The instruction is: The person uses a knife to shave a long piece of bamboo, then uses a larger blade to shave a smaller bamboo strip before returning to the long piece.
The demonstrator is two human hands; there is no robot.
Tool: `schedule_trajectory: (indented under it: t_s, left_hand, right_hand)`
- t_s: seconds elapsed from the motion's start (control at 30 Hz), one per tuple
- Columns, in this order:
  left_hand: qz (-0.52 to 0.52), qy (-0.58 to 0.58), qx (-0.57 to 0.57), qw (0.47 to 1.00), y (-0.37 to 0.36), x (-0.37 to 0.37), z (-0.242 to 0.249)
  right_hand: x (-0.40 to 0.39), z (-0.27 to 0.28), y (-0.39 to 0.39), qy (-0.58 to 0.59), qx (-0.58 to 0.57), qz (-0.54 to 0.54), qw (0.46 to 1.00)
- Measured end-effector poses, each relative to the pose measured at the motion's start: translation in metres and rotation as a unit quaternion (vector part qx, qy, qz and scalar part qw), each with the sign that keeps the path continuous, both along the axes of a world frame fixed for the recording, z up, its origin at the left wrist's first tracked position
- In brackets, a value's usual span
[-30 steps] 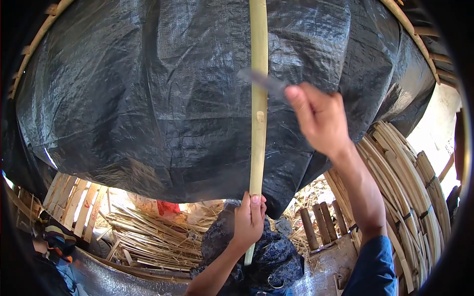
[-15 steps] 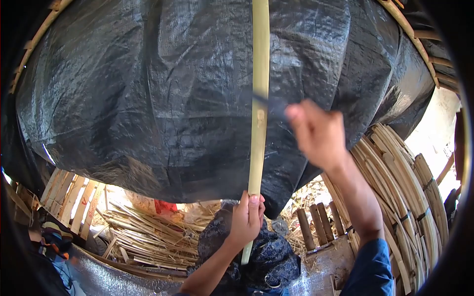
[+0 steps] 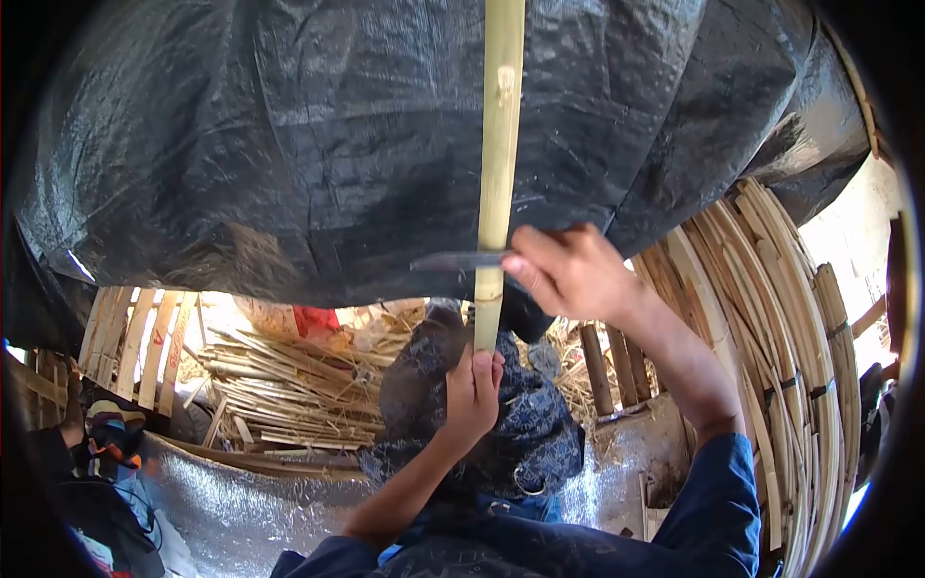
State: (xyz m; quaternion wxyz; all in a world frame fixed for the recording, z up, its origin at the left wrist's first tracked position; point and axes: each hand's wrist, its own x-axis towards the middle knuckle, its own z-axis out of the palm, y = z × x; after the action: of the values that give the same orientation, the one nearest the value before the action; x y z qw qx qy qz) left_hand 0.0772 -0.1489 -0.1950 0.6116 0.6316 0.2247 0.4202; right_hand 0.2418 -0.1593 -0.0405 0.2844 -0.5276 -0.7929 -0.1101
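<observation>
A long, pale green bamboo strip (image 3: 497,164) runs upright through the middle of the view, with a node near its lower end. My left hand (image 3: 474,390) grips the strip low down, thumb along its face, just above my patterned dark clothing. In my right hand (image 3: 576,273) is a knife (image 3: 458,261), its blade pointing left and crossing the strip just above the node. The fingers of that hand are wrapped round the handle, which they mostly hide.
A black tarpaulin (image 3: 376,183) hangs over the far side. Thin split bamboo (image 3: 289,385) lies heaped at left, near a slatted wooden panel (image 3: 159,337). Bundled long strips (image 3: 771,366) curve along the right. Another person (image 3: 106,472) is at the lower left edge.
My right hand has brought the knife down along the strip, from high up to close above my left hand. The view has tilted lower, showing more of my clothing.
</observation>
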Motion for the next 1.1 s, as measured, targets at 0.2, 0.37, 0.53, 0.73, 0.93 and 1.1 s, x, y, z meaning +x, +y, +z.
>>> schedule_trajectory:
  t_s: [0.2, 0.37, 0.53, 0.73, 0.93, 1.1]
  left_hand:
    - [0.013, -0.008, 0.010, 1.000, 0.001, 0.002, -0.005]
    - [-0.024, -0.001, -0.018, 1.000, 0.002, -0.005, -0.005]
    - [-0.020, 0.000, -0.014, 1.000, 0.004, -0.004, -0.009]
    - [-0.006, 0.002, -0.018, 1.000, 0.002, -0.005, -0.009]
    - [-0.041, 0.001, -0.003, 0.999, 0.001, -0.007, -0.006]
    - [-0.045, 0.007, -0.031, 0.999, 0.000, -0.009, -0.010]
  right_hand:
    - [0.000, -0.003, -0.006, 0.009, 0.009, -0.105, 0.994]
    - [-0.001, -0.033, -0.024, -0.011, 0.028, -0.070, 0.997]
    - [-0.002, -0.038, -0.031, -0.012, -0.012, -0.082, 0.997]
    - [-0.007, -0.047, -0.030, -0.003, 0.021, -0.057, 0.998]
    - [0.018, -0.001, -0.021, 0.116, 0.064, -0.128, 0.983]
    - [0.023, 0.029, -0.008, 0.190, 0.108, -0.068, 0.974]
